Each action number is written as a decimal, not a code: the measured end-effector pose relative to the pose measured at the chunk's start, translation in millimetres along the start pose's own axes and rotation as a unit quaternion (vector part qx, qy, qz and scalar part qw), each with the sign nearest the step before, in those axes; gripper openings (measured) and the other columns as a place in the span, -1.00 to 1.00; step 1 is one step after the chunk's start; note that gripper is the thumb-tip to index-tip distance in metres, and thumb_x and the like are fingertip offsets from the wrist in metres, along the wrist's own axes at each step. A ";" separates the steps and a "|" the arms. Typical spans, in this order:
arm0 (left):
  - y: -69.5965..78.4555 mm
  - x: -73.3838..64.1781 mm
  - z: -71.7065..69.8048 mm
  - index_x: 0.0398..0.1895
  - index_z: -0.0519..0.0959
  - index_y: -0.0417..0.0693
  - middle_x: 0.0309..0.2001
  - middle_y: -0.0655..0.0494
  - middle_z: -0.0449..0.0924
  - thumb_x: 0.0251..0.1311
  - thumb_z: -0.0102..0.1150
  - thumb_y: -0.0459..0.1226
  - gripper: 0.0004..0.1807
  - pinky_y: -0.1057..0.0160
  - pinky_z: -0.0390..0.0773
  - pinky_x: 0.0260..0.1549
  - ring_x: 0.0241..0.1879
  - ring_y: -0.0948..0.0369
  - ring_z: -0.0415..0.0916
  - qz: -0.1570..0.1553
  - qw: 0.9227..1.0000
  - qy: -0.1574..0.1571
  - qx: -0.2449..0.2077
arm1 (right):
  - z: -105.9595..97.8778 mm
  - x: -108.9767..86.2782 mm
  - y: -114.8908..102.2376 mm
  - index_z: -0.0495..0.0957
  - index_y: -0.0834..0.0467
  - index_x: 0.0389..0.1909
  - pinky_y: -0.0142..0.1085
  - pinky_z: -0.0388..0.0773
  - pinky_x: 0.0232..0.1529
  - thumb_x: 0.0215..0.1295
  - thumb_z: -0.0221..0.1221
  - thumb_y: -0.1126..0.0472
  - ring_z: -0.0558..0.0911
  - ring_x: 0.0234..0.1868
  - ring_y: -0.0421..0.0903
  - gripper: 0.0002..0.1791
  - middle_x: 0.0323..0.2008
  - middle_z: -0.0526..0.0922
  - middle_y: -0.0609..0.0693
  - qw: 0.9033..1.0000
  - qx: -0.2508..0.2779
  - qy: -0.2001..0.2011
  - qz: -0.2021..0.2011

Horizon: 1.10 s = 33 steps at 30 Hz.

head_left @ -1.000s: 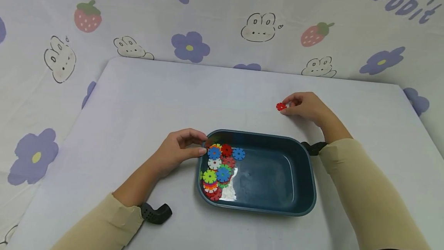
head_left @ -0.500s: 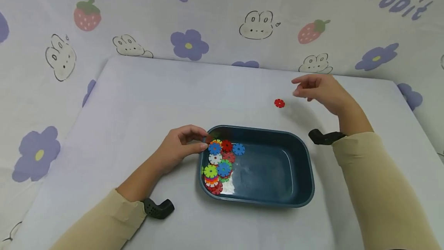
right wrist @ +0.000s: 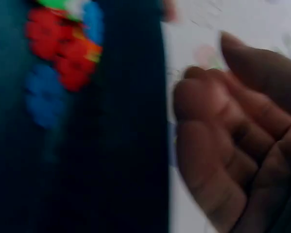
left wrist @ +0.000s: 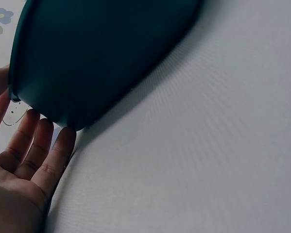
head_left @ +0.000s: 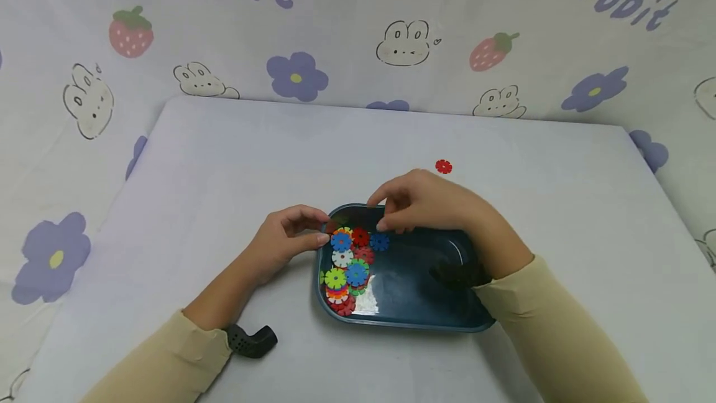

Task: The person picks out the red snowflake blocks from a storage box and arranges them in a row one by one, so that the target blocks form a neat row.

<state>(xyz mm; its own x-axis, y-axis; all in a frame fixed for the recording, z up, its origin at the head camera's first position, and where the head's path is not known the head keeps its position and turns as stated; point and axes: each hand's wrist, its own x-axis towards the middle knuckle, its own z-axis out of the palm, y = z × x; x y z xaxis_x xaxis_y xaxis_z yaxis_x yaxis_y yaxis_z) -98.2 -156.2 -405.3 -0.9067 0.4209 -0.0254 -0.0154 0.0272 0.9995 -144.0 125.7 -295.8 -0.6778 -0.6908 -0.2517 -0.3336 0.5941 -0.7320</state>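
In the head view, a dark teal, rounded rectangular plastic tub (head_left: 414, 327) stands on the white counter (head_left: 268, 154). The left grip (head_left: 288, 238) holds the tub's left far corner, a steady brace probably worth keeping. The right grip (head_left: 427, 201) hangs over the tub's far rim, fingers loosely bent, nothing visible in it. Picking well likely means pinching one piece by its notched edge, clear of the heap. The small, blue, notched plastic disc (head_left: 380, 242) suits this, just beside the right thumb tip inside the tub; a red, notched plastic disc (head_left: 444, 166) lies beyond the tub's far rim

In the left wrist view, fingertips touch the tub's outer wall

In the right wrist view, blurred, the tub's rim shows between the bent fingers and the blue disc
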 end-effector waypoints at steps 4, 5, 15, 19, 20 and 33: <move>-1.2 0.1 -0.3 0.06 0.55 -0.27 0.10 -0.16 0.55 0.19 0.33 -0.29 -0.60 0.33 0.58 0.02 0.13 0.02 0.53 0.003 1.000 -0.001 -0.004 | 23.8 14.0 -1.3 0.53 0.13 0.20 -0.31 0.63 -0.33 0.19 0.38 0.09 0.63 -0.47 -0.19 -0.44 -0.48 0.69 -0.12 0.996 -0.067 -0.057 0.024; -1.1 0.0 -0.4 0.06 0.55 -0.27 0.10 -0.16 0.55 0.19 0.33 -0.29 -0.61 0.33 0.58 0.01 0.14 0.01 0.53 0.003 1.000 -0.001 -0.006 | 28.3 16.3 -0.7 0.52 0.12 0.22 -0.32 0.61 -0.33 0.17 0.39 0.08 0.62 -0.47 -0.21 -0.42 -0.49 0.68 -0.15 0.995 -0.077 -0.062 0.029; -1.7 -0.8 -0.9 0.07 0.53 -0.29 0.10 -0.19 0.53 0.20 0.32 -0.31 -0.60 0.32 0.61 -0.06 0.04 0.09 0.56 -0.001 1.000 -0.006 -0.018 | 57.3 28.0 -3.2 0.58 0.08 0.13 -0.33 0.58 -0.37 0.15 0.40 0.12 0.56 -0.45 -0.17 -0.50 -0.43 0.65 -0.10 0.985 -0.156 -0.036 0.072; -0.8 -0.1 -0.8 0.08 0.53 -0.30 0.11 -0.21 0.53 0.19 0.32 -0.31 -0.59 0.32 0.62 -0.09 0.01 0.14 0.58 -0.002 1.000 -0.007 -0.015 | 63.6 31.5 -3.0 0.63 0.12 -0.01 -0.30 0.63 -0.19 0.18 0.38 0.14 0.59 -0.33 -0.16 -0.64 -0.26 0.71 -0.06 0.978 -0.201 -0.020 0.060; -0.1 0.0 -0.8 0.08 0.53 -0.30 0.10 -0.21 0.53 0.19 0.32 -0.30 -0.59 0.32 0.62 -0.10 0.00 0.15 0.58 -0.003 1.000 -0.007 -0.014 | 64.4 32.1 -2.9 0.63 0.13 -0.02 -0.29 0.64 -0.17 0.19 0.37 0.14 0.59 -0.32 -0.16 -0.66 -0.25 0.71 -0.04 0.976 -0.208 -0.019 0.059; 0.9 0.4 -1.9 0.07 0.53 -0.28 0.09 -0.20 0.54 0.19 0.32 -0.31 -0.60 0.31 0.63 -0.10 -0.01 0.16 0.59 -0.007 1.000 -0.005 -0.017 | 61.8 33.8 -1.6 0.59 0.05 -0.27 -0.39 0.56 -0.34 0.18 0.38 0.07 0.54 -0.42 -0.17 -0.79 -0.44 0.63 -0.13 0.979 -0.198 -0.024 0.049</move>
<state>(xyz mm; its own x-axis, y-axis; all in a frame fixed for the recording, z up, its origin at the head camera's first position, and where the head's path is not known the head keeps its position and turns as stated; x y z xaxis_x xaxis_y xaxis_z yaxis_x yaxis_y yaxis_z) -99.4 -157.8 -404.4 -0.9020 0.4300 -0.0392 -0.0426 0.0016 0.9991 -125.9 75.9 -342.2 -0.6908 -0.6353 -0.3453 -0.5028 0.7652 -0.4021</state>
